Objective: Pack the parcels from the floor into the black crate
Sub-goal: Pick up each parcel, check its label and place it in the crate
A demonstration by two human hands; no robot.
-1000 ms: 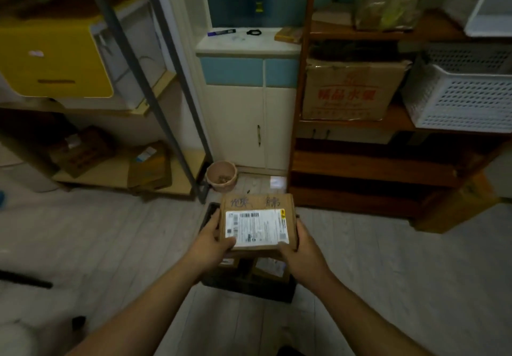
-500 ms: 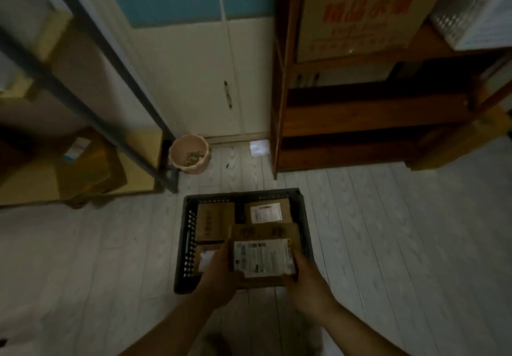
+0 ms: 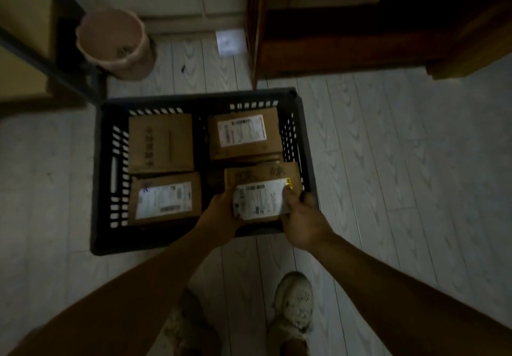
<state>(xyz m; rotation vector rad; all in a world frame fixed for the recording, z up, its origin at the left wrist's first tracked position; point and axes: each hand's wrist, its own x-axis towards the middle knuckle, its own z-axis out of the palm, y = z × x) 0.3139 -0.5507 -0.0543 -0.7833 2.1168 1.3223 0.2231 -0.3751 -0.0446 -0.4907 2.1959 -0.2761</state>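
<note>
You've got the held parcel (image 3: pixel 260 186) in both hands, over the near-right quarter of the black crate (image 3: pixel 97 178). Left hand (image 3: pixel 221 213) grips its left short end, right hand (image 3: pixel 303 224) its right short end. Fingers on both are curled under the box and hidden; right thumb (image 3: pixel 288 196) presses on the label edge. Both hands are on the one box, neither free.

The crate sits on the floor (image 3: pixel 401 161), just ahead of your shoes (image 3: pixel 295 308). Three boxes lie flat in it: far-left parcel (image 3: pixel 160 145), far-right parcel (image 3: pixel 243 136), near-left parcel (image 3: pixel 166 199). The only open slot I can see is near-right, straight below what you hold.

Key relation: the box's long axis runs left-right, parallel to the crate's near wall, same lie as the near-left parcel. My read: no turn needed, just down. Its far long edge is close against the far-right parcel and its right end is close to the crate's right wall. Can't tell if either touches, or if the bottom is down yet. Your right hand is the one squeezed toward the wall, so I'd slip those fingers out first. The left side has a gap to the near-left parcel.

Risk, as I judge it: pinched fingers, or the box riding up on the far-right parcel's edge. Pink bin (image 3: pixel 113 42) and wooden shelf (image 3: pixel 360 37) stand beyond the crate, out of the way.
</note>
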